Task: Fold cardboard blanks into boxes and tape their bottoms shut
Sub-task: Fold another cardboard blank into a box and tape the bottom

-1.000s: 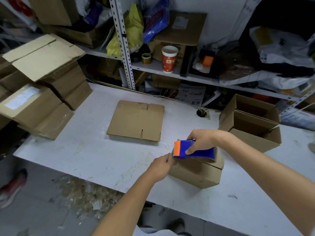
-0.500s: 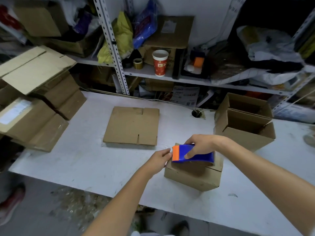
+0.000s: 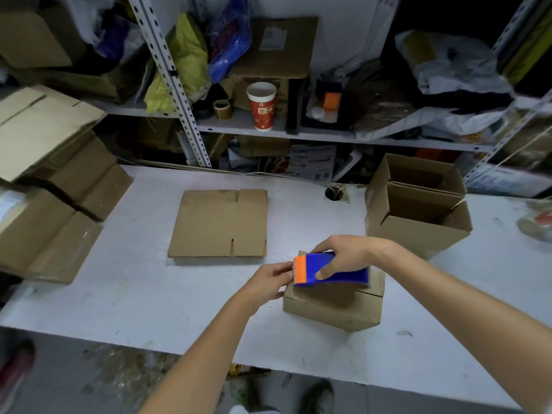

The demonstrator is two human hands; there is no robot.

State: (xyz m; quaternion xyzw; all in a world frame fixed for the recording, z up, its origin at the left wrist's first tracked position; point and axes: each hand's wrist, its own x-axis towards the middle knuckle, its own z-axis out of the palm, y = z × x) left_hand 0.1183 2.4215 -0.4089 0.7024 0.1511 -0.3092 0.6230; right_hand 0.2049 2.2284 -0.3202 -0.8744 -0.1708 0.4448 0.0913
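A small folded cardboard box lies bottom-up on the white table, near its front edge. My right hand grips a blue tape dispenser with an orange blade end, held on top of the box. My left hand is at the dispenser's orange end by the box's left edge, fingers pinched there; whether they hold tape I cannot tell. A flat stack of cardboard blanks lies on the table behind my hands.
Two open boxes stand at the back right. Stacked cartons crowd the table's left end. A metal shelf behind holds a red paper cup, a tape roll and bags. A cable hole is in the tabletop.
The camera has shifted a little. My hands have stayed on the box and the dispenser; my left hand has come up to the dispenser's orange end.
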